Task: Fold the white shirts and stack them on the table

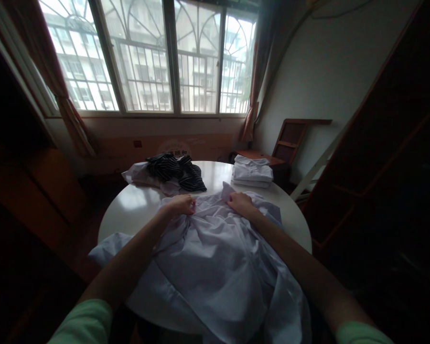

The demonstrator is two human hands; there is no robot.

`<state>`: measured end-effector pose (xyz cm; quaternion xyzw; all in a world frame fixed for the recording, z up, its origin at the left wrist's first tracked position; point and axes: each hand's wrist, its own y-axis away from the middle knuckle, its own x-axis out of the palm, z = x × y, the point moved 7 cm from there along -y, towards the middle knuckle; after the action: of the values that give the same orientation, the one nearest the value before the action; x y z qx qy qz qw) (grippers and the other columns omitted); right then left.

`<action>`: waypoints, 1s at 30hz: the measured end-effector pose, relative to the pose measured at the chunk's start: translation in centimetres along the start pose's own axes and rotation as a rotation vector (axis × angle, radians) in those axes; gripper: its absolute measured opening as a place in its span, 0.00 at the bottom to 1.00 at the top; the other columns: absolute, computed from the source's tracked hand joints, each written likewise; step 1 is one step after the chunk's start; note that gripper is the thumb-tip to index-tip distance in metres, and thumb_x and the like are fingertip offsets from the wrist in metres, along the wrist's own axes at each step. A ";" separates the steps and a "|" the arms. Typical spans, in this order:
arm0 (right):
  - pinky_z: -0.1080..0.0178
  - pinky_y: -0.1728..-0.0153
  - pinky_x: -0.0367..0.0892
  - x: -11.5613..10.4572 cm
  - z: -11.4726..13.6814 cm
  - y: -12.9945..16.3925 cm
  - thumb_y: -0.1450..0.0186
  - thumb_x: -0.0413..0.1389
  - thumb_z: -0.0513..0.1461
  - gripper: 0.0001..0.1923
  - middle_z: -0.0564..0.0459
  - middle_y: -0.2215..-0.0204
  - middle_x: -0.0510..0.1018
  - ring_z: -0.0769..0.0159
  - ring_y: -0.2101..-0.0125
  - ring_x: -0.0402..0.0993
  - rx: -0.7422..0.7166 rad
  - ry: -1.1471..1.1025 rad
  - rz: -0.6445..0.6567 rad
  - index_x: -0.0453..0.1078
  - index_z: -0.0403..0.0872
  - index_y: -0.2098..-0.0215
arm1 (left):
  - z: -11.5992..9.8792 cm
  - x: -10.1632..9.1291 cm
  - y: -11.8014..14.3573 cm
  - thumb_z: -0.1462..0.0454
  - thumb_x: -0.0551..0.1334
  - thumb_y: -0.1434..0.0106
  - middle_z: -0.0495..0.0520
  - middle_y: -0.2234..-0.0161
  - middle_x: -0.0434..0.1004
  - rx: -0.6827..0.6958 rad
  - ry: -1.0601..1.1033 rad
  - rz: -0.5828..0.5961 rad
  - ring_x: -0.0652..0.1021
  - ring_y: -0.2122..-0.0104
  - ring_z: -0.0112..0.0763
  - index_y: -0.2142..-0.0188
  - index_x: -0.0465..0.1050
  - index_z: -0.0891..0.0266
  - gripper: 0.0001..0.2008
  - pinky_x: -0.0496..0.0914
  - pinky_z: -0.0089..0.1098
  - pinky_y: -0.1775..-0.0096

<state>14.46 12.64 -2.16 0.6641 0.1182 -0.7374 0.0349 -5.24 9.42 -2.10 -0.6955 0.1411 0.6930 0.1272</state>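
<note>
A pale lilac-white shirt (215,258) lies spread and rumpled over the near half of a round white table (136,205). My left hand (181,204) pinches the cloth at the shirt's far edge, fingers closed on a fold. My right hand (239,201) grips the same far edge a little to the right, by what looks like the collar. Both forearms stretch across the shirt. The shirt's near part hangs over the table's front edge.
A dark striped garment (177,171) lies on pale cloth (138,174) at the table's far side. Folded white shirts (252,172) are stacked at the far right. Beyond are a wooden chair (290,138), a big barred window and dark furniture on both sides.
</note>
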 end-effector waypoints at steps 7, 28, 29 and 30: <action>0.64 0.66 0.63 -0.3 -0.6 0.0 0.39 0.48 0.45 0.17 0.43 0.63 0.77 0.58 0.62 0.73 0.065 -0.046 -0.013 0.73 0.45 0.63 | -0.6 0.1 -0.1 0.62 0.55 0.46 0.62 0.64 0.77 -0.026 -0.081 0.009 0.76 0.65 0.39 0.64 0.74 0.64 0.13 0.66 0.31 0.66; 0.70 0.84 0.55 -6.3 -1.1 0.1 0.44 0.52 0.47 0.15 0.60 0.90 0.64 0.75 0.88 0.60 -0.122 -1.175 -0.018 0.61 0.45 0.81 | 0.4 -7.2 -3.2 0.68 0.48 0.38 0.56 0.71 0.75 -0.097 1.638 -0.184 0.76 0.69 0.26 0.65 0.69 0.69 0.12 0.69 0.29 0.61; 0.70 0.82 0.58 -6.6 -0.9 0.2 0.45 0.53 0.47 0.14 0.58 0.87 0.68 0.74 0.85 0.63 -0.175 -1.277 -0.025 0.62 0.45 0.79 | -0.2 -7.8 -3.6 0.67 0.46 0.37 0.58 0.65 0.75 -0.024 1.658 -0.188 0.76 0.63 0.27 0.61 0.68 0.68 0.14 0.69 0.30 0.58; 0.70 0.78 0.61 -6.9 -0.8 0.2 0.46 0.53 0.48 0.14 0.56 0.83 0.72 0.72 0.81 0.68 -0.225 -1.359 -0.038 0.64 0.45 0.76 | -0.7 -8.1 -3.9 0.65 0.45 0.36 0.58 0.58 0.74 0.045 1.667 -0.189 0.75 0.58 0.28 0.55 0.66 0.65 0.16 0.67 0.32 0.55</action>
<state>16.09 11.88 4.55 0.0446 0.1574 -0.9739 0.1570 -3.18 12.91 5.90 -0.9861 0.1437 -0.0648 0.0528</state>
